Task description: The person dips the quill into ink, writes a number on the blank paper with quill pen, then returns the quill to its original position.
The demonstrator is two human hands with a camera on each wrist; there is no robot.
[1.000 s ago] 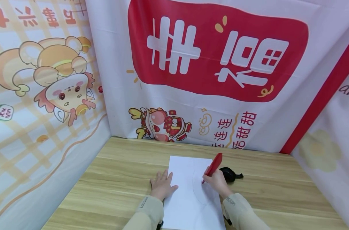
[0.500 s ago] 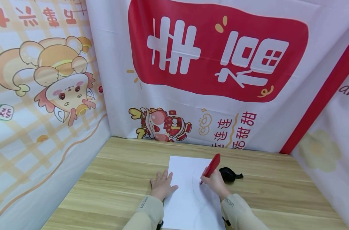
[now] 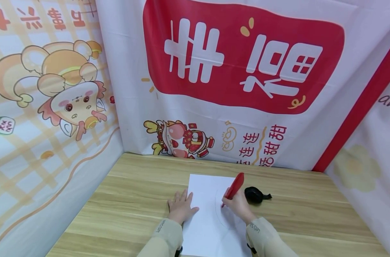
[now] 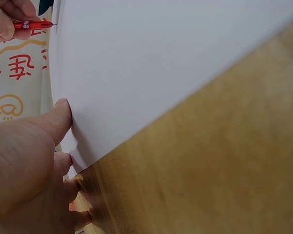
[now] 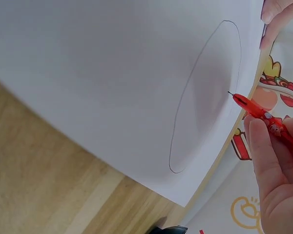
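Observation:
A sheet of white paper (image 3: 201, 228) lies on the wooden table, with a thin, partly closed oval line (image 5: 178, 109) drawn on it. My left hand (image 3: 181, 207) rests palm down across the paper's left edge, fingers spread, thumb on the sheet. In my right hand (image 3: 238, 203) I grip a slim red pen (image 3: 236, 184) with a wide, flat upper end. Its fine tip points at the paper inside the oval; whether it touches I cannot tell. Small printed figures show on the pen's barrel in the right wrist view. My right hand hides part of the oval in the head view.
A round black object (image 3: 254, 195) with a short tab lies on the table (image 3: 140, 192) right of the paper. Behind the table hangs a white cloth (image 3: 127, 107) with a red printed panel. Printed cloths also hang at the left and right.
My right hand and the pen have moved slightly left and toward me over the paper. The left hand and the sheet have stayed in place.

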